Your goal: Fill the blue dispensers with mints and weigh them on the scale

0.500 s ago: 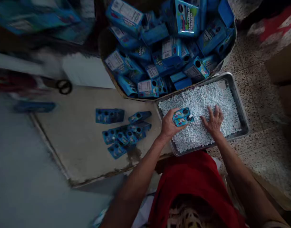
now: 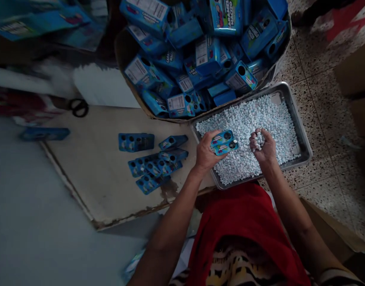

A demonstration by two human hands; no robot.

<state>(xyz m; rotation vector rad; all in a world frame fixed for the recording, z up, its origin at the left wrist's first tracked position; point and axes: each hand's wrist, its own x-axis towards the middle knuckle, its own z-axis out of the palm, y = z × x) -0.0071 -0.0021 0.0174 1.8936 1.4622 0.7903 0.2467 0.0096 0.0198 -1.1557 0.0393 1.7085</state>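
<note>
Two small blue candy boxes, side by side with round holes facing up, are gripped in my left hand over the left part of a metal tray. One white candy sits at the hole of the lower box. Small white and pale blue candies fill most of the tray. Above them, my right hand is palm up with curled fingers, cupped around a handful of candies.
Behind the tray stands a large carton heaped with blue boxes. Several blue boxes stand on the table to the left. Black-handled scissors lie farther left. A red apron hangs below the tray.
My right hand has gone from spread fingers on the candies to cupped, palm up, with a handful in it. My left hand still holds the two boxes. The view has shifted slightly.
</note>
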